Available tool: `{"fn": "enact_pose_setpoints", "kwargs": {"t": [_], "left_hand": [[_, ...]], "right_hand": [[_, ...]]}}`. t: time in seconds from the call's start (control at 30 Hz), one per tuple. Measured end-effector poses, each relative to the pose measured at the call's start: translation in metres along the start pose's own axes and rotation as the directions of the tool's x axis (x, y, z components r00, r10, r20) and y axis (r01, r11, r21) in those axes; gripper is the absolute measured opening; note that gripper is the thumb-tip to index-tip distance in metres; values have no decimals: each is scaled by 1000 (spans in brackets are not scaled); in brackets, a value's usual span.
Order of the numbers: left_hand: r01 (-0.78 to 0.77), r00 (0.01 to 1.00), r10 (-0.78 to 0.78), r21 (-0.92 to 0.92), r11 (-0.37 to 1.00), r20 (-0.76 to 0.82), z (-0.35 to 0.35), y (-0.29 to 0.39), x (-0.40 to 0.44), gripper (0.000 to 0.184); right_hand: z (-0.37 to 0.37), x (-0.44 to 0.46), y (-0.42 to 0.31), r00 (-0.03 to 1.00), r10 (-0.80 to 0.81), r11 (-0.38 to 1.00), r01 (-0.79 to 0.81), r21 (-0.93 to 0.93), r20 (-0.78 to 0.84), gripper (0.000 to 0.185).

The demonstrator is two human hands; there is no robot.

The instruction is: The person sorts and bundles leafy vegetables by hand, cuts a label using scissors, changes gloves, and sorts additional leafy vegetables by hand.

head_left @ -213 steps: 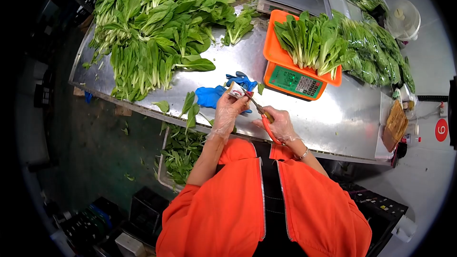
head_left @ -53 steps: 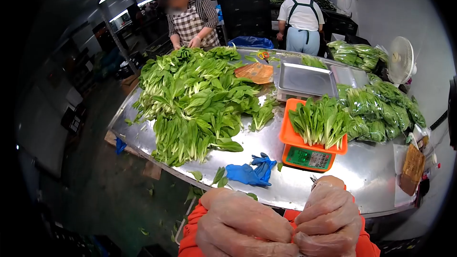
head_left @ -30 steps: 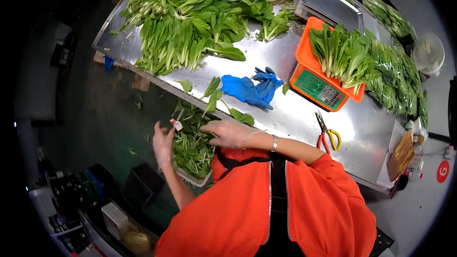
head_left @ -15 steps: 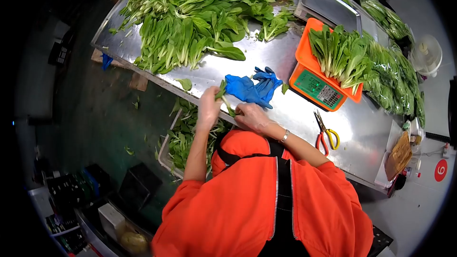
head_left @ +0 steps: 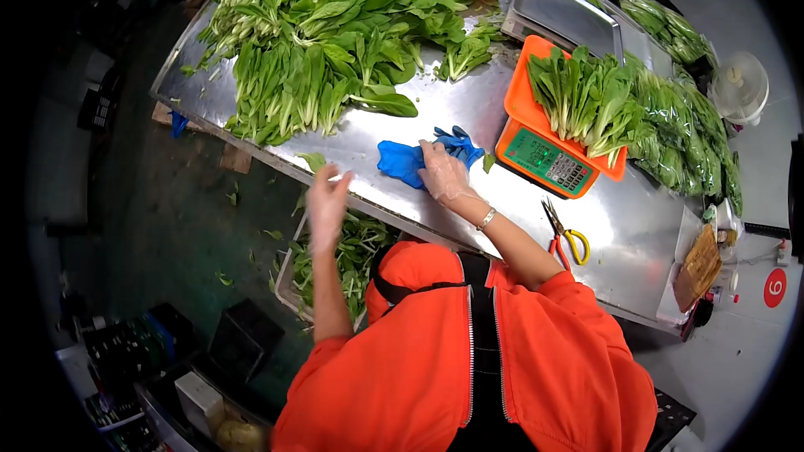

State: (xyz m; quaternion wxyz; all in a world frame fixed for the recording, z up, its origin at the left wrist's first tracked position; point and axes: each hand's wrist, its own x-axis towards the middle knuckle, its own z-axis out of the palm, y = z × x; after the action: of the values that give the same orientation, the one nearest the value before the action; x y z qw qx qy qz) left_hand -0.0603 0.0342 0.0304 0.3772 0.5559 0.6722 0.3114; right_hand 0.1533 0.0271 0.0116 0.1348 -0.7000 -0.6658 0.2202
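Scissors (head_left: 566,233) lie on the metal table (head_left: 636,259), right of the hands. The right hand (head_left: 446,172) has its fingers on the blue gloves (head_left: 400,161); whether it grips, I cannot tell. The left hand (head_left: 328,209) is half open, holding nothing visible, above a crate (head_left: 285,285) containing leaves. The orange tray (head_left: 521,100) holds greens (head_left: 586,100).

We see white glare on the shiny silver metal table (head_left: 624,264), a dim dark-green floor (head_left: 180,226), motion blur on the left hand (head_left: 327,211), and bent, blackened fisheye edges.
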Motion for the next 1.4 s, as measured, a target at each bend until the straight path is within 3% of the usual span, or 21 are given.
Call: {"fn": "enact_pose_setpoints", "kwargs": {"t": [0.07,0.1,0.2,0.27,0.3,0.4,0.43,0.47,0.5,0.53,0.63,0.77,0.83,0.9,0.97,1.03,1.13,1.17,1.3,1.33,1.4], "left_hand": [[-10,998,6,78,997,58,50,-3,19,51],[-150,987,139,163,975,80,68,-17,32,44],[-32,976,31,-1,1000,217,83,-10,48,36],[104,964,21,-450,887,264,74,7,45,20],[98,964,27,-450,888,263,68,17,41,20],[-233,967,249,-554,799,-47,49,55,20,11],[-233,967,249,-553,800,-48,45,66,11,11],[-517,855,509,-239,822,-96,39,79,0,14],[-724,681,730,102,682,-46,36,89,-11,17],[-701,697,714,278,657,68,36,95,-19,24],[-724,683,727,194,662,66,49,88,-25,27],[-474,872,471,-9,881,134,59,73,-39,20],[-465,877,471,-82,882,95,62,72,-44,19],[-249,941,298,-272,930,158,62,75,-46,22],[-156,958,214,-276,949,193,65,69,-47,24],[-71,938,164,-292,954,307,64,76,-39,27],[114,905,160,-586,803,395,76,66,-30,18],[364,844,28,-612,702,536,65,83,-30,15],[707,612,218,-650,280,760,58,72,-1,13],[699,608,234,-652,294,758,63,64,3,13],[733,631,417,-679,-45,654,74,49,17,14]], "right_hand": [[1,1,7,1000,-5,1000,5,-1,2,45],[3,0,11,997,-42,998,46,53,-71,41],[-6,-6,18,975,-64,977,105,184,-214,32],[-12,-9,23,959,-20,939,115,324,-283,29],[-13,-9,23,957,-20,939,118,324,-290,29],[-53,-21,-16,988,30,469,-149,871,153,36],[-56,-21,-30,996,3,321,-90,943,94,36],[-56,-19,-36,999,-21,306,-18,952,25,33],[-56,-17,-40,998,-48,290,54,956,-42,31],[-56,-13,-38,1000,-20,280,26,960,-21,28],[-36,-7,-17,988,150,137,-55,989,35,19],[-18,-12,10,975,220,275,-86,957,24,16],[-19,-13,10,976,218,370,-61,927,-23,15],[-23,-16,2,974,200,481,-4,877,-105,16],[-25,-14,-3,933,20,732,231,642,-359,19],[-22,-17,-8,890,-73,822,309,479,-449,12],[-47,-25,-23,864,-187,873,365,325,-467,15],[-49,-25,-23,873,-200,869,368,331,-445,14],[-51,-26,-20,834,-279,836,455,306,-476,14],[-53,-29,-21,824,-283,845,456,280,-490,14],[-50,-30,-21,830,-244,855,428,292,-502,14]]}}
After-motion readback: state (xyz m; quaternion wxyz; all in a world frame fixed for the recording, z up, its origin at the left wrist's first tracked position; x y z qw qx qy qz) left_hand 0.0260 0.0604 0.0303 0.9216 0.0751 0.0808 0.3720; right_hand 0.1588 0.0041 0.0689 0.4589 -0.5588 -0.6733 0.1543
